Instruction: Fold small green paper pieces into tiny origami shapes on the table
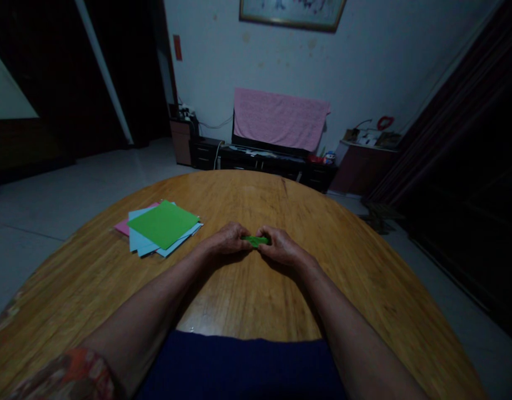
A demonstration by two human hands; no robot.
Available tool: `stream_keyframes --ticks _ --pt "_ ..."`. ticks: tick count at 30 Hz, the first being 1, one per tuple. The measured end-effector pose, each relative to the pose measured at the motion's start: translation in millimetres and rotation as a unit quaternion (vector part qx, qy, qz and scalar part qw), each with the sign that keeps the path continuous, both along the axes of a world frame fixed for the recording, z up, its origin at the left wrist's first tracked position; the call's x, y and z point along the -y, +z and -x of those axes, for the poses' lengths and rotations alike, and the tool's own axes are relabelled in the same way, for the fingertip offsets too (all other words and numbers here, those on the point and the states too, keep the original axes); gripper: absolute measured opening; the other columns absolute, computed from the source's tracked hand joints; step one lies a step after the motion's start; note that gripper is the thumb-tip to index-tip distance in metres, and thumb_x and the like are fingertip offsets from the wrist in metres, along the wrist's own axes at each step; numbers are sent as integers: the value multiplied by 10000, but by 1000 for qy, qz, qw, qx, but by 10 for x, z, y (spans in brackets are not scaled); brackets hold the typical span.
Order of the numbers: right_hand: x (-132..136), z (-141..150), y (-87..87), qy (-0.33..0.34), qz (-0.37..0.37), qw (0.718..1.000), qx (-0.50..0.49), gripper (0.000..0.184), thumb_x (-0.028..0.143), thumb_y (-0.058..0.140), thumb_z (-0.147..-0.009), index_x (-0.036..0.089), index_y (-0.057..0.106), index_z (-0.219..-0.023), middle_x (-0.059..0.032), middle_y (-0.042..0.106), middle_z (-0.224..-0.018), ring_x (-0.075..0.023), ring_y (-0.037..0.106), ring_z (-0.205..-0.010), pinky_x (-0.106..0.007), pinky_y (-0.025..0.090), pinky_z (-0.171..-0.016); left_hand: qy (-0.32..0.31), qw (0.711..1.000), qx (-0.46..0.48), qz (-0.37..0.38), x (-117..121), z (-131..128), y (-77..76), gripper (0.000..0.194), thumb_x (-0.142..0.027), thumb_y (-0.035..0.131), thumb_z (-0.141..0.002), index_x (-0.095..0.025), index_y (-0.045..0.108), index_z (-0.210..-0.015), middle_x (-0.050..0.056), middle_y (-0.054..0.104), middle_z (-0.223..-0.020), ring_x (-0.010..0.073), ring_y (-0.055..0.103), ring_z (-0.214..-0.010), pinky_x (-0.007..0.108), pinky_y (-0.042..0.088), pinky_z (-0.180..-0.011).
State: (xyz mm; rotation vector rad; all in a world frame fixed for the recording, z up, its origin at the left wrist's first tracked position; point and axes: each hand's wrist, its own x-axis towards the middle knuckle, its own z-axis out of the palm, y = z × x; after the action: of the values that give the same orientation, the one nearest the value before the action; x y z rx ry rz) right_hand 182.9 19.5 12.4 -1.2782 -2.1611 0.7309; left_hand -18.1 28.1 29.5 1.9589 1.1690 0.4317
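Between my two hands, near the middle of the round wooden table (pixel 247 194), is a small piece of folded green paper (pixel 256 241). The fingers of my left hand (pixel 230 239) are closed on its left end. On its right end, my right hand (pixel 278 244) grips with thumb and fingers. Both hands rest low over the tabletop, and they hide part of the paper, so its full shape cannot be made out. To the left lies a loose stack of square paper sheets, a green sheet (pixel 164 223) on top, light blue sheets (pixel 141 243) and a pink sheet (pixel 123 226) beneath.
Past the table's far edge stands a low dark cabinet (pixel 256 162) with a pink cloth (pixel 281 116) draped over a screen-like shape. A side cabinet (pixel 356 169) at the right holds assorted items. Dark curtains (pixel 435 111) hang at the right.
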Motion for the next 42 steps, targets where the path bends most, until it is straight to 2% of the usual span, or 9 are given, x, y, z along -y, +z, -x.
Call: stream_keyframes --ticks 3,7,12,19,23,27,34,38,42 --pt "-5 17 2 3 -9 1000 0 252 129 625 -717 197 629 -959 -15 648 -815 -138 564 -719 -223 395 -615 4 1000 16 12 10 -15 -12 205 -332 601 -739 -161 574 -629 -21 502 -536 93 421 -496 229 268 -468" --pt "-2 26 22 7 -17 1000 -3 220 149 616 -731 192 646 -945 -6 646 -779 -126 559 -683 -221 396 -603 14 999 42 25 29 -28 -27 209 -348 613 -729 -161 569 -647 -23 494 -545 92 430 -492 225 267 -456" --pt "-8 9 32 -13 17 1000 -11 265 140 631 -711 199 646 -968 13 629 -718 -107 525 -609 -204 361 -535 33 997 46 52 30 8 -29 185 -339 626 -718 -158 594 -691 -28 486 -542 85 419 -475 226 252 -440" --pt "-16 19 38 -13 31 999 -12 266 118 626 -693 198 648 -946 13 605 -702 -107 512 -591 -201 359 -509 -10 987 107 120 5 69 -56 163 -301 609 -729 -164 547 -668 -27 470 -536 73 389 -429 224 245 -419" --pt "-10 -8 59 -23 16 999 -19 253 97 615 -688 196 651 -918 14 596 -696 -104 515 -595 -195 349 -511 38 978 155 138 -7 59 -149 117 -260 617 -706 -167 546 -712 -35 460 -543 69 394 -431 223 264 -429" --pt "-10 -56 85 -43 49 996 -59 238 124 614 -703 191 624 -931 27 585 -678 -91 500 -538 -191 334 -478 67 959 225 157 -40 63 -205 180 -239 675 -654 -161 564 -773 -37 492 -583 73 449 -479 221 320 -472" --pt "-5 -49 102 -47 63 993 -83 207 130 614 -704 194 602 -900 27 580 -665 -92 496 -531 -202 336 -473 42 959 232 157 -67 93 -120 231 -291 703 -675 -129 616 -815 -25 532 -603 79 468 -507 232 365 -511" --pt "15 -31 122 -43 76 992 -89 211 133 621 -701 191 605 -903 20 587 -692 -90 498 -531 -205 339 -471 38 964 214 154 -29 90 -102 211 -306 668 -710 -124 625 -809 -22 513 -579 72 415 -456 228 297 -450" --pt "17 -30 123 -34 82 992 -92 183 161 631 -716 190 604 -895 21 586 -680 -90 498 -532 -203 342 -475 36 950 264 166 15 59 -122 117 -249 620 -731 -134 607 -746 -28 461 -545 62 369 -438 234 240 -436"
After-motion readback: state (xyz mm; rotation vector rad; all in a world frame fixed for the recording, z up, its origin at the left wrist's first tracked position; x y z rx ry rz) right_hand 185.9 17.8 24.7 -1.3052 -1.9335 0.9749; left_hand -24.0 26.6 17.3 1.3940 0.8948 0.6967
